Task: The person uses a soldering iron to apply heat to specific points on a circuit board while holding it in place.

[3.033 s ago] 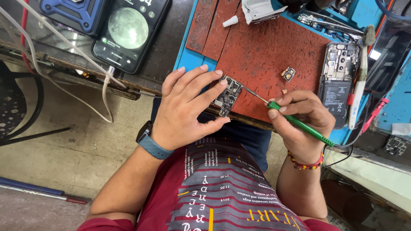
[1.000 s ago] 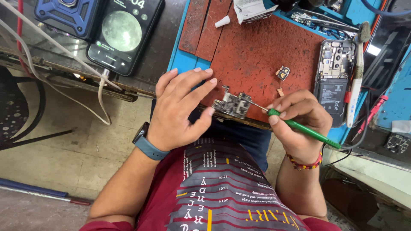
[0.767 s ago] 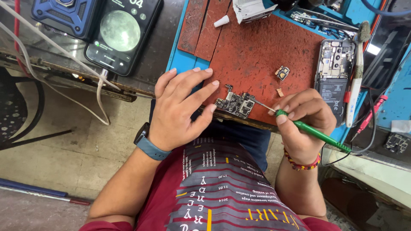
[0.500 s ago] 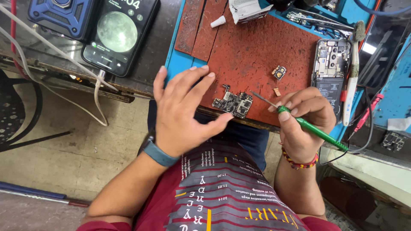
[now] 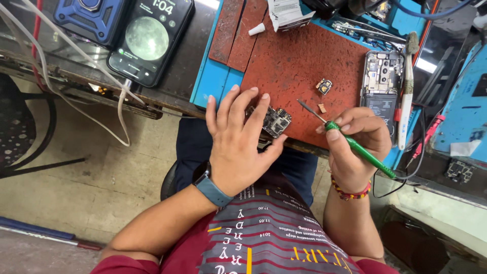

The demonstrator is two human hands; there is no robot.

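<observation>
1. Our left hand [image 5: 238, 147] lies flat, fingers spread, pinning the circuit board [image 5: 276, 121] beneath its fingertips.
2. Our right hand [image 5: 355, 144] grips the green screwdriver [image 5: 355, 147], tip just right of the board.

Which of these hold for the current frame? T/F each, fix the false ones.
1. The right hand holds a green-handled screwdriver. True.
2. The left hand lies flat on the opened phone. False: its fingers rest on a small circuit board; the opened phone lies apart, past the right hand.
3. The screwdriver tip touches the circuit board. False: the tip is clear of the board, pointing toward the red mat.
4. A phone with a lit screen lies left of the mat, cable attached. True.
5. The left wrist wears a blue-strapped watch. True.
</observation>
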